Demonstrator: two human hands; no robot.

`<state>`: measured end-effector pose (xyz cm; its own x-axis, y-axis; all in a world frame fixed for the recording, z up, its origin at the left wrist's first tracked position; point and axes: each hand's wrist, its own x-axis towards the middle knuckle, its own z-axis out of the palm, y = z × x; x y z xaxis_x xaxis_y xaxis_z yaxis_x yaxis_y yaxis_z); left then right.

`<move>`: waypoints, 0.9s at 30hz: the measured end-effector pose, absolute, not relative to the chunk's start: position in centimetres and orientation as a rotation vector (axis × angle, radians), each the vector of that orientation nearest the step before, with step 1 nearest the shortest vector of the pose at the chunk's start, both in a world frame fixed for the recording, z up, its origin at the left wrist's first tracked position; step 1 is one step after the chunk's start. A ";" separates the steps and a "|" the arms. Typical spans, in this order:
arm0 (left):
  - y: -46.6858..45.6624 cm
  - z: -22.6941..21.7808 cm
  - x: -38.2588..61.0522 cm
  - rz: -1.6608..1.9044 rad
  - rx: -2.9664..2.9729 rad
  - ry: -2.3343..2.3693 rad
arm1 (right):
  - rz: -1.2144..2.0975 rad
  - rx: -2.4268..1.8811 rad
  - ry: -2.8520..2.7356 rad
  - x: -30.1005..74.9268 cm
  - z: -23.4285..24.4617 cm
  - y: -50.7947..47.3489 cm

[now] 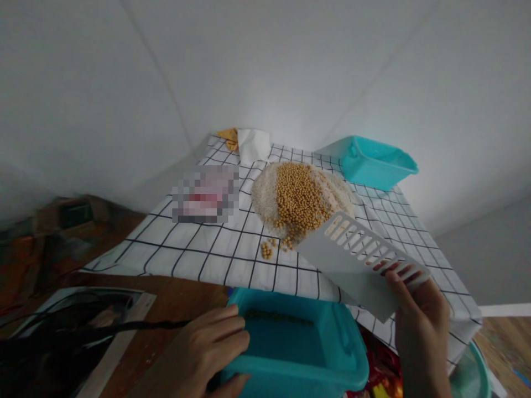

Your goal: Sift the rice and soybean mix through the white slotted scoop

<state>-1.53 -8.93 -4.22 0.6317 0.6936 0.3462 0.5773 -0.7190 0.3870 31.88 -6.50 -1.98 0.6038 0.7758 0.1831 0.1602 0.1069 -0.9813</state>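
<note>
My left hand [209, 345] grips the left rim of a teal plastic bin [290, 362], which is below the table's front edge. Some small dark-green grains lie along the far inner side of the bin. My right hand [423, 320] is closed on a grey plastic panel [348, 271] with a row of slots. It is tilted, and its far left corner is at the near edge of a heap of soybeans [298, 190]. Pale grains like rice [264, 193] spread around and under the soybeans. A few loose beans [266, 250] lie nearer to me.
A checked cloth [226, 251] covers the table. Another teal bin [369, 171] stands at the back right. White paper [254, 145] and a yellow cloth-like item [229, 137] lie at the back left, with a blurred-out pinkish item [205, 193] nearer. Red packaging [379, 359] shows below right.
</note>
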 end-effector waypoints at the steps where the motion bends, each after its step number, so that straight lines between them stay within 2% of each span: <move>1: -9.0 -4.3 -1.6 0.724 2.621 1.044 | 0.559 -1.425 -0.835 31.8 -2.1 -6.4; 15: -8.6 -3.3 -1.2 0.863 2.541 1.068 | 0.653 -1.384 -0.941 29.8 -1.4 -4.9; 27: -8.0 -3.0 -1.5 0.790 2.528 1.051 | 0.715 -1.373 -0.975 28.7 -1.4 -3.7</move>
